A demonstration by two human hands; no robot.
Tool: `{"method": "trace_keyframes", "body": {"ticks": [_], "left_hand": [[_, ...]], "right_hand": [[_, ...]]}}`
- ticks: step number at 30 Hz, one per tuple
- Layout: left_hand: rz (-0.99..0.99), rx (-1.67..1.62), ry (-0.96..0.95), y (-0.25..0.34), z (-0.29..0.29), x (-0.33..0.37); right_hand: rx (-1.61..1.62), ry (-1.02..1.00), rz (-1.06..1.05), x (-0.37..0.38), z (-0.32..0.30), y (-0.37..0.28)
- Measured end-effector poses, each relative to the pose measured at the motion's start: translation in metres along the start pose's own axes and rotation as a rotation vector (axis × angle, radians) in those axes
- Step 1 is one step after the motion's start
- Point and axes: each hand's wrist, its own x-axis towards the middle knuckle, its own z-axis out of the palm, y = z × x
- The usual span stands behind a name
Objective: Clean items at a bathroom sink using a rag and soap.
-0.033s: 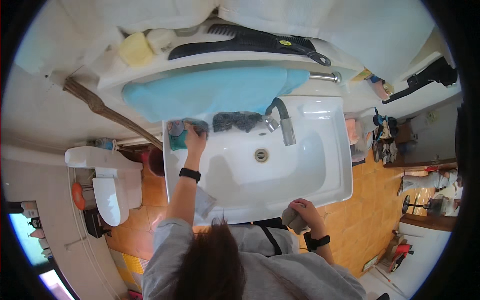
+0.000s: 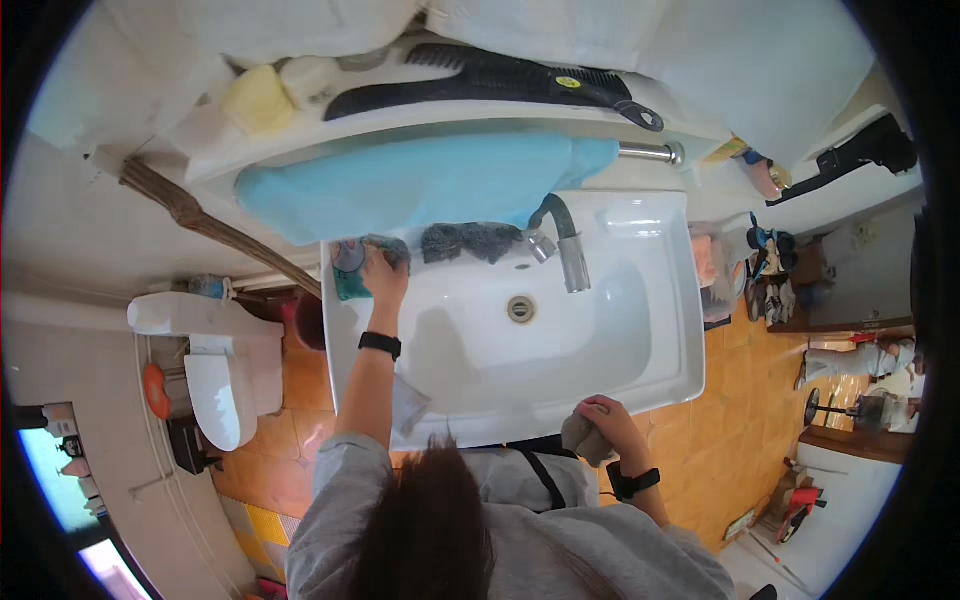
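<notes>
My left hand (image 2: 384, 283) reaches to the far left corner of the white washbasin (image 2: 668, 375). Its fingers are curled on a grey, fuzzy scourer-like bundle (image 2: 394, 246), partly hidden under them. A teal patterned packet or cloth (image 2: 351, 284) lies beside that hand. More dark grey fuzzy bundles (image 2: 470, 242) sit on the basin's back ledge, left of the faucet (image 2: 574, 264). Held low at the basin's near edge, my right hand (image 2: 615, 422) is closed round a crumpled grey-beige cloth (image 2: 583, 440).
A light-blue towel (image 2: 420, 180) hangs behind the basin. Black combs (image 2: 480, 88) lie on the shelf above. A whitish cloth (image 2: 406, 405) rests at the basin's near left rim. To the left stand a wooden stick (image 2: 200, 218) and a toilet (image 2: 222, 385).
My left hand has shifted slightly left on the fuzzy bundle, and its fingers look more closed over it. My right hand stays at the near edge with the cloth.
</notes>
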Motion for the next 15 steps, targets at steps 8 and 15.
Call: {"method": "trace_keyframes", "body": {"ticks": [8,15], "left_hand": [[-0.086,-0.163,0.125,-0.028,0.038,0.019],[-0.135,-0.492,0.215,0.004,0.018,-0.021]], "right_hand": [[-0.122,-0.077,0.094,0.016,-0.017,-0.004],[-0.071,-0.123,0.06,0.027,-0.032,0.001]]}}
